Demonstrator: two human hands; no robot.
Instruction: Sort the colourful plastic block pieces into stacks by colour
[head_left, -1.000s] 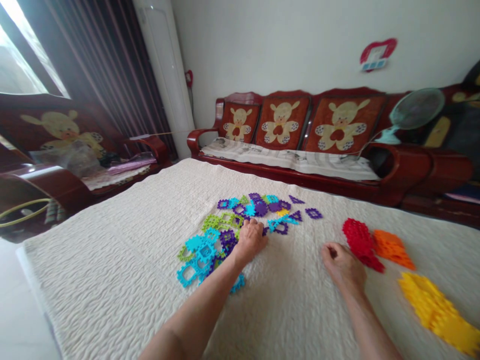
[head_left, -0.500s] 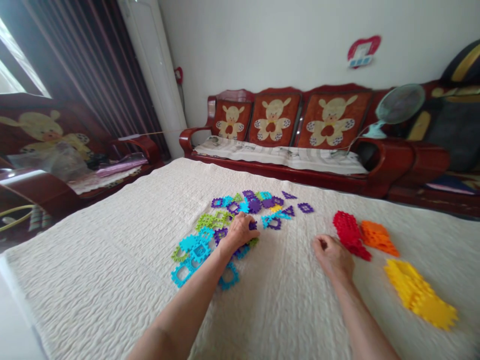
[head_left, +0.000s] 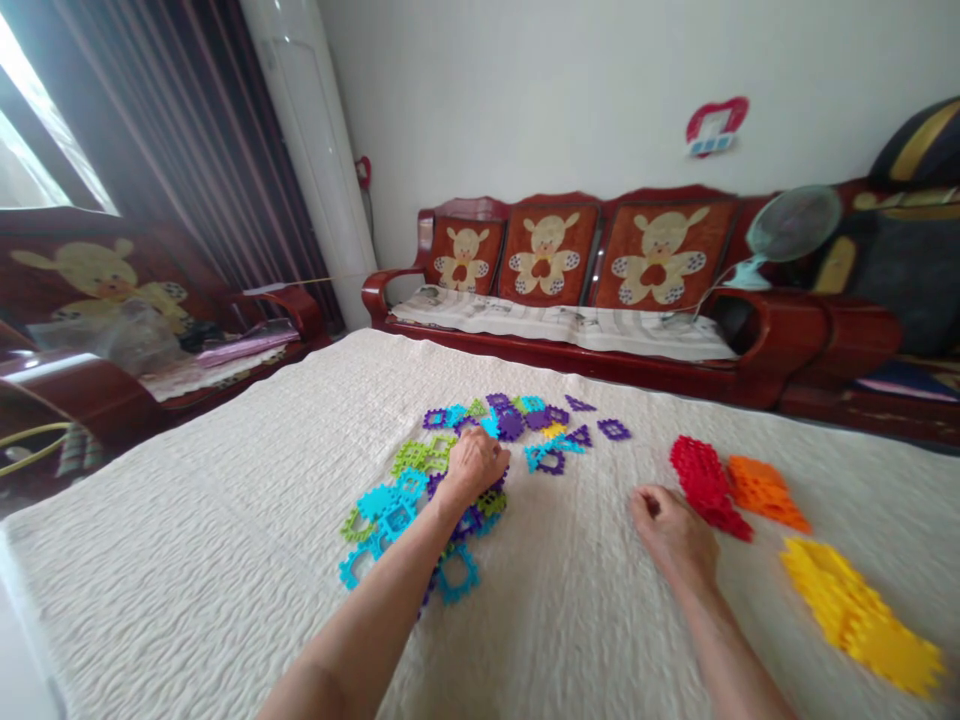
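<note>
Tiles of notched turquoise, purple and lime plastic [head_left: 377,500] are kinda sprawled over a quilted cream cover [head_left: 247,490], left hand [head_left: 478,462] half-curled down among them, right hand [head_left: 673,528] loosely fisted beside red notched plastic pieces [head_left: 700,477], can't tell if either's gripping anything.

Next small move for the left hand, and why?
I'd probably reach right for the small yellow piece: it lies among purple pieces near the left hand, while the yellow pile lies well apart, to the right of the right hand.
</note>
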